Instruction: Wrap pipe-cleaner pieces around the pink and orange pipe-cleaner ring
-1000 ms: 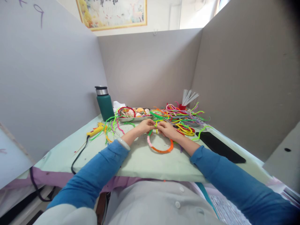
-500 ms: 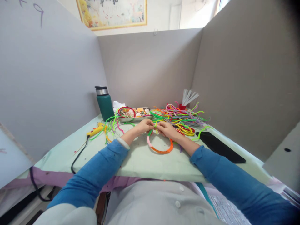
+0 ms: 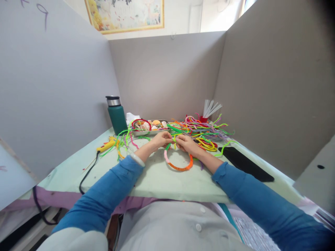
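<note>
A ring wrapped in fuzzy pipe cleaner (image 3: 180,169), with green, pink and orange stretches, hangs from my fingers just over the table. My left hand (image 3: 162,140) is closed in a pinch at the ring's upper left, by its green part. Close beside it, my right hand (image 3: 185,143) pinches the upper right of the same ring. Between the fingertips shows a small yellow-green twist of pipe cleaner (image 3: 174,140). Fingers cover part of the ring's top.
Loose pipe cleaners (image 3: 199,125) pile up behind my hands. A metal tray (image 3: 153,132) of shells stands at the back, near a green bottle (image 3: 117,116). At left lies a yellow glue gun (image 3: 106,144) with its cord; at right, a black phone-like slab (image 3: 244,164). White sticks (image 3: 210,108) stand in a red cup.
The fingertips have shifted slightly at the yellow-green twist, and more of it shows between them. The ring has barely moved.
</note>
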Demonstrator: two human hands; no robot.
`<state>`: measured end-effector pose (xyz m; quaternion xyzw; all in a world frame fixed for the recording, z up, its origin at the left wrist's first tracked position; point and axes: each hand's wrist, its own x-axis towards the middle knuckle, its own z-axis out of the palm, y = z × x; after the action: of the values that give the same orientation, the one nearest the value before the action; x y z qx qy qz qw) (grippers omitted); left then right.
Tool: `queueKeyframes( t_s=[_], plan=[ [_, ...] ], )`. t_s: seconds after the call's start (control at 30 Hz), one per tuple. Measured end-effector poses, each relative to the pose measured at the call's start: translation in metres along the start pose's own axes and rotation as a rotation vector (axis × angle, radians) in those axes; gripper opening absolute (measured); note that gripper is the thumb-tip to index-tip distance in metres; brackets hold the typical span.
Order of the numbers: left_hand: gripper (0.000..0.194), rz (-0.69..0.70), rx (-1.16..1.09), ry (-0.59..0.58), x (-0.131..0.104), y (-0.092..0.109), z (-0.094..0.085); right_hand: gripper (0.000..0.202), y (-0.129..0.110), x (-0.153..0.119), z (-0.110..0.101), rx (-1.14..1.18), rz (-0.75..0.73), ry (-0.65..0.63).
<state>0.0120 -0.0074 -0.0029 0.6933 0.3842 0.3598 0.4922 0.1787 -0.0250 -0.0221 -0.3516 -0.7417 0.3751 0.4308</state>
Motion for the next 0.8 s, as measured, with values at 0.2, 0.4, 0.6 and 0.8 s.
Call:
queueKeyframes(
  t_s=[0.2,0.4,0.6,0.8],
  plan=[
    [0.024,-0.011,0.022,0.008,-0.0028,0.0056,-0.0002,0.021,0.0048,0.0015,0.0008,0.024,0.019,0.033],
    [0.026,-0.056,-0.081,-0.046,-0.0011,0.0037,-0.001,0.02,0.0027,0.0009,0.0011,0.051,-0.004,0.018],
    [0.027,-0.073,-0.127,-0.09,0.0005,0.0009,-0.0012,0.021,0.0051,0.0025,0.0015,0.066,-0.041,0.026],
    [0.028,-0.108,-0.121,-0.075,0.0011,0.0006,-0.0021,0.02,0.0044,0.0023,0.0021,-0.011,-0.052,0.054]
  ],
)
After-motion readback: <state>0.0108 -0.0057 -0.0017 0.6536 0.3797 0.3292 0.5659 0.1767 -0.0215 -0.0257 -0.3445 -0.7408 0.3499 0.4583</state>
